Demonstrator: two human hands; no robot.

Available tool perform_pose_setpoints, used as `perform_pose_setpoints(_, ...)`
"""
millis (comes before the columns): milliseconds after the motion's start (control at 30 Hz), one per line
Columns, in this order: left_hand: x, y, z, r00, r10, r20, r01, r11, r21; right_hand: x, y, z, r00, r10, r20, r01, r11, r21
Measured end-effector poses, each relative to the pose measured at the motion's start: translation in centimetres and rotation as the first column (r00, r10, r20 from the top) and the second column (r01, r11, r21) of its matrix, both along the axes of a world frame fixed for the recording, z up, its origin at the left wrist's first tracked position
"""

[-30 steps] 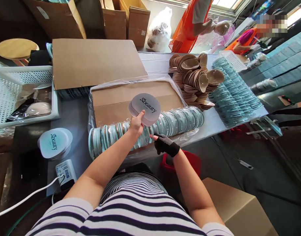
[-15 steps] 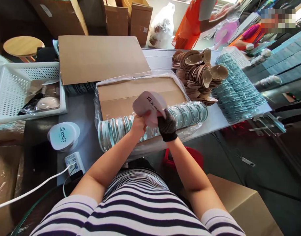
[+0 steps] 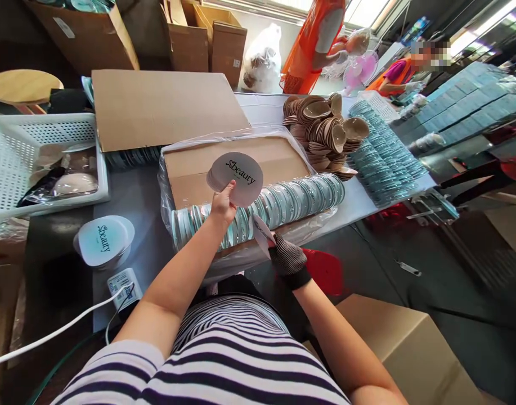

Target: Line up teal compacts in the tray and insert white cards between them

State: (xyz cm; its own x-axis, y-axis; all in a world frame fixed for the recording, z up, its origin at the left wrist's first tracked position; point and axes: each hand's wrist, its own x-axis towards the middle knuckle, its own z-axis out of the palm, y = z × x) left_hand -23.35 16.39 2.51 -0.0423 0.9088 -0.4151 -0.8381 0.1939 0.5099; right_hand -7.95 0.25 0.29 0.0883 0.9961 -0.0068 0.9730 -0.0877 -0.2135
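Fingers first: the bare left hand (image 3: 224,209) has a tight grip on a fan of cards (image 3: 241,177), thumb pressed across the face, "beauty" in plain sight on the top oval! Over at about four o'clock from it, the dark-gloved right hand (image 3: 288,256) pinches a single card (image 3: 263,236) at its lower end, the card tilted. And right behind that card, a long row of clear-edged packs (image 3: 304,199) standing on edge along the near side of a plastic-lined box (image 3: 198,163); whether card and packs touch, I can't tell.

Take the hands as the clock's centre and look across the pale tabletop (image 3: 142,197). Nine o'clock: a second pile of printed cards (image 3: 103,241). Eight: a white adapter (image 3: 122,281) trailing a white cable (image 3: 55,337). Between nine and ten sits a perforated white basket (image 3: 4,163); between ten and eleven, a broad cardboard sheet (image 3: 165,107) lies over more packs. Heaped brown cups (image 3: 321,121) crowd half past one, and teal-tinted rows (image 3: 384,157) gleam at two.

Out into the room! A round wooden stool (image 3: 23,85) at ten, a stuffed plastic bag (image 3: 261,59) at twelve, an orange-vested person (image 3: 300,50) at one, another worker (image 3: 395,76) nearer two beside a pink fan (image 3: 361,70). Down at four: something red (image 3: 325,273) and a big carton (image 3: 393,332).
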Motion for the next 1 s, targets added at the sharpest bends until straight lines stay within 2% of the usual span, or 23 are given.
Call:
perform_pose_setpoints(67,0.0,0.0,0.1,1.0,-0.001,-0.008,0.001,1.0,-0.008,-0.5,2.4,0.8,1.0,-0.01,0.011,0.012,0.995,-0.103)
perform_pose_setpoints(133,-0.1,0.0,0.2,1.0,0.003,-0.004,-0.004,1.0,-0.029,-0.4,3.6,1.3,1.0,-0.02,0.003,0.021,0.994,-0.111)
perform_pose_setpoints(267,-0.2,0.1,0.2,1.0,0.007,0.027,-0.006,0.999,-0.05,0.0,3.5,0.4,0.999,0.006,-0.04,-0.009,0.998,-0.058)
perform_pose_setpoints(433,-0.2,0.1,0.3,1.0,-0.005,0.026,0.006,0.998,-0.056,-1.2,4.9,-1.2,0.999,0.046,-0.009,-0.047,0.991,-0.123)
perform_pose_setpoints(633,-0.3,0.0,-0.1,1.0,-0.016,0.018,0.017,0.999,-0.03,-2.3,5.7,-0.9,0.988,0.133,0.082,-0.112,0.969,-0.221)
perform_pose_setpoints(700,-0.4,-0.1,-0.4,1.0,-0.003,0.02,0.003,1.0,-0.009,-2.0,5.4,-0.8,0.988,0.078,-0.135,-0.114,0.952,-0.284)
perform_pose_setpoints(733,-0.4,-0.1,-0.5,1.0,0.008,0.019,-0.008,1.0,0.003,-1.7,5.4,-0.8,0.958,0.039,-0.285,-0.134,0.937,-0.321)
perform_pose_setpoints(800,-0.3,-0.3,-0.7,0.999,0.039,0.007,-0.039,0.999,0.018,-0.8,5.4,-1.0,0.806,-0.036,-0.59,-0.246,0.887,-0.39)
perform_pose_setpoints(867,-0.1,-0.4,-0.7,0.998,0.064,-0.014,-0.064,0.998,0.016,0.3,6.0,-1.0,0.64,-0.094,-0.763,-0.388,0.817,-0.426)
perform_pose_setpoints(900,0.1,-0.4,-0.6,0.997,0.073,-0.026,-0.073,0.997,0.011,0.8,6.6,-0.8,0.608,-0.096,-0.788,-0.398,0.822,-0.407)
perform_pose_setpoints(933,0.3,-0.5,-0.5,0.996,0.08,-0.039,-0.079,0.997,0.006,1.3,7.4,-0.5,0.595,-0.083,-0.799,-0.357,0.864,-0.355)
perform_pose_setpoints(1000,0.7,-0.7,-0.2,0.994,0.09,-0.063,-0.09,0.996,-0.007,1.8,9.6,0.7,0.646,0.008,-0.763,-0.15,0.982,-0.117)
